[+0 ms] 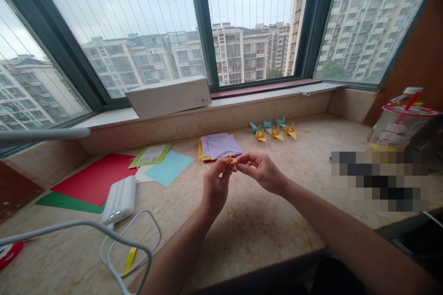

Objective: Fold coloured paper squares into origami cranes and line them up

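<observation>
Above the stone sill, my left hand [216, 183] pinches a small folded yellow paper piece [227, 161]. My right hand [265, 171] has its thumb and fingertips closed on the right end of the same piece. Fingers cover much of it, so its full shape is hidden. Just behind my hands lies a stack of purple paper sheets [221, 145], with yellow and red edges showing under it. Farther back on the right stand several folded paper cranes: yellow cranes [276, 133] in front and teal cranes [267, 126] behind them.
On the left lie red paper [97, 177], green paper [74, 203], a light blue sheet [169, 168] and a green-bordered packet [150, 155]. A white power bank [120, 198] trails a cable [86, 223]. A white box [169, 96] rests by the window; a plastic cup [398, 124] stands far right.
</observation>
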{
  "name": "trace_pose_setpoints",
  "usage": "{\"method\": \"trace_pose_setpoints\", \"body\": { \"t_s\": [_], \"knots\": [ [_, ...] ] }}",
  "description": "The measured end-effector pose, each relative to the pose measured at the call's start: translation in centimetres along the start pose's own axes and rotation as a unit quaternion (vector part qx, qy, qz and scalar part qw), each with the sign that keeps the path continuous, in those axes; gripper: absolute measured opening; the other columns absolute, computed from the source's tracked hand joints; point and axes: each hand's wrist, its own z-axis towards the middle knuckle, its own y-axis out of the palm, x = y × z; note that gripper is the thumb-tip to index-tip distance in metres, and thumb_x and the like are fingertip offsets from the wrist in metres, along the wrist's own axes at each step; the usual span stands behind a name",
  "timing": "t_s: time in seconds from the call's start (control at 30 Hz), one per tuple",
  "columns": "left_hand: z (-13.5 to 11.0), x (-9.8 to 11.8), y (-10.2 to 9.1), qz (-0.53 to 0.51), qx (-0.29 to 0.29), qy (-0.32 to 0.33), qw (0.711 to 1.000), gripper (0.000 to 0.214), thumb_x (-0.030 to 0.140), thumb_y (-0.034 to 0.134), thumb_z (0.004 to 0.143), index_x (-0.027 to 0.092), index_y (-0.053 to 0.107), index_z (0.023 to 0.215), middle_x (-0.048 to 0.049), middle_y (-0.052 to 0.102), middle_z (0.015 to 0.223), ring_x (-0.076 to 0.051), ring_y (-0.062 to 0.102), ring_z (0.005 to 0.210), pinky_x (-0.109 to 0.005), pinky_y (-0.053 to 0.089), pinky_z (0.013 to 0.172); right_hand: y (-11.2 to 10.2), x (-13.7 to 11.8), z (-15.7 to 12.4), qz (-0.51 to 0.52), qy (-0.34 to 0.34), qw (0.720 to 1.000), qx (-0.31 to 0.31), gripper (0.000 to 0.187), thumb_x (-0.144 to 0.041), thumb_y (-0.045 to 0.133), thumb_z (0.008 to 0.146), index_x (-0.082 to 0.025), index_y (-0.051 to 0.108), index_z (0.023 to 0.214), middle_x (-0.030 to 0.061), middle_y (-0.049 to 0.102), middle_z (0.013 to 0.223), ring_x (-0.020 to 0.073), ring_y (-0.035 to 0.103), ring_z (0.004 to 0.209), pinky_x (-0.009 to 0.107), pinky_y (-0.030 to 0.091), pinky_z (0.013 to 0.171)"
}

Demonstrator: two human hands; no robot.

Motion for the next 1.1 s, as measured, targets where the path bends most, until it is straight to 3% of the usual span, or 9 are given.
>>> {"method": "trace_pose_setpoints", "body": {
  "t_s": [0.3,0.5,0.63,0.93,1.1],
  "knots": [
    [0.1,0.5,-0.2,0.025,-0.033,0.0,0.999,0.022,0.038,0.055,0.093,0.02,0.064,0.087,-0.0018,0.069,0.077,-0.017,0.067,0.073,-0.028,0.05,0.072,-0.2,-0.1,-0.1,-0.109,-0.061,0.991,0.052,0.019,-0.038,0.063,0.09,-0.022,0.074,0.091,0.0021,0.074,0.081,0.0172,0.066,0.075,0.032,0.049,0.073],
    [0.1,0.5,-0.1,-0.034,-0.06,-0.051,0.996,0.026,0.042,0.058,0.091,0.017,0.062,0.085,-0.0034,0.069,0.076,-0.017,0.067,0.072,-0.027,0.051,0.068,-0.3,0.2,-0.1,-0.127,-0.05,0.99,0.044,0.018,-0.037,0.064,0.089,-0.021,0.074,0.088,0.0012,0.075,0.079,0.0176,0.066,0.075,0.032,0.047,0.073],
    [0.1,0.6,-0.1,-0.046,-0.059,-0.076,0.994,0.029,0.043,0.059,0.09,0.016,0.06,0.08,-0.0034,0.069,0.072,-0.014,0.063,0.065,-0.024,0.048,0.062,-0.4,-0.4,0.0,-0.119,-0.043,0.992,0.022,0.021,-0.037,0.063,0.089,-0.021,0.074,0.082,0.0017,0.075,0.08,0.0182,0.066,0.077,0.032,0.049,0.074],
    [0.4,1.7,-0.3,-0.088,-0.022,-0.075,0.993,0.028,0.04,0.058,0.091,0.016,0.059,0.077,-0.0017,0.068,0.065,-0.01,0.054,0.054,-0.022,0.04,0.054,-1.0,-0.1,0.1,-0.119,-0.075,0.99,0.027,0.017,-0.034,0.067,0.086,-0.022,0.074,0.095,0.0043,0.074,0.091,0.02,0.068,0.085,0.033,0.052,0.076],
    [0.4,1.6,-0.1,-0.113,-0.028,-0.084,0.99,0.027,0.037,0.057,0.092,0.015,0.058,0.077,-0.0016,0.068,0.063,-0.011,0.059,0.056,-0.021,0.044,0.056,-1.0,0.0,0.0,-0.132,-0.092,0.986,0.038,0.014,-0.031,0.066,0.088,-0.021,0.074,0.093,0.0047,0.072,0.089,0.0195,0.067,0.082,0.033,0.051,0.076]
  ]
}}
